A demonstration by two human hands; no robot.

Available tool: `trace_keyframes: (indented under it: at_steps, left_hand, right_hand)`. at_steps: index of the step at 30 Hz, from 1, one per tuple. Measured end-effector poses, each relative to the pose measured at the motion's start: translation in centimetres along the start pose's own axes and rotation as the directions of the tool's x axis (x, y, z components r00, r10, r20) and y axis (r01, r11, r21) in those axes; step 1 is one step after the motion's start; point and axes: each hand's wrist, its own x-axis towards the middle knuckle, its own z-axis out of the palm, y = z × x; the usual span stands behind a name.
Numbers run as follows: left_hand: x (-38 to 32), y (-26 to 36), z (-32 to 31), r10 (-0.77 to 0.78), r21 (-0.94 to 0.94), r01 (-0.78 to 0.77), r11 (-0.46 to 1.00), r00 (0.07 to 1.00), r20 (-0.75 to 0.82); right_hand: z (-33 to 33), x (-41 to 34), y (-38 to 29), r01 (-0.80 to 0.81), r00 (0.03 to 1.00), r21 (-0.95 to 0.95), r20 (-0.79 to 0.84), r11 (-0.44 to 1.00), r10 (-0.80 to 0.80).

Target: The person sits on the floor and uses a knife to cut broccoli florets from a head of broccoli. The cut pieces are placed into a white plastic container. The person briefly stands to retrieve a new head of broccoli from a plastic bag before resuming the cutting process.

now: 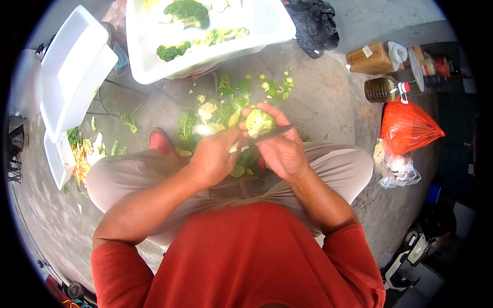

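Note:
A yellow-green broccoli floret (260, 121) is held in my right hand (284, 148), between its raised fingers and palm. My left hand (215, 156) grips a knife (272, 133). Its dark blade crosses just under the floret, with the tip end by my right thumb. Whether the edge is in the stem, I cannot tell. Below the hands, green leaves (185, 125) and pale trimmings (206, 130) are scattered on the concrete floor.
A white plastic tub (212, 48) with broccoli pieces (187, 13) stands ahead. Stacked white bins (75, 73) are at left, beside shredded orange scraps (81, 159). At right are an oil bottle (379, 89), a red plastic bag (408, 125) and a cardboard box (369, 58).

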Motion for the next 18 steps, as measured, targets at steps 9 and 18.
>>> trace_keyframes:
  at_steps: [9,18]
  left_hand:
    - [0.2,-0.3,0.1,-0.015,-0.018,0.016,1.0,1.0,0.027]
    - [0.1,-1.3,0.5,-0.087,0.05,0.084,0.995,0.995,0.053]
  right_hand:
    - [0.2,-0.1,0.0,0.002,1.0,-0.075,0.025,0.997,0.0]
    - [0.4,-0.3,0.9,0.048,0.999,-0.186,0.002,0.981,-0.049]
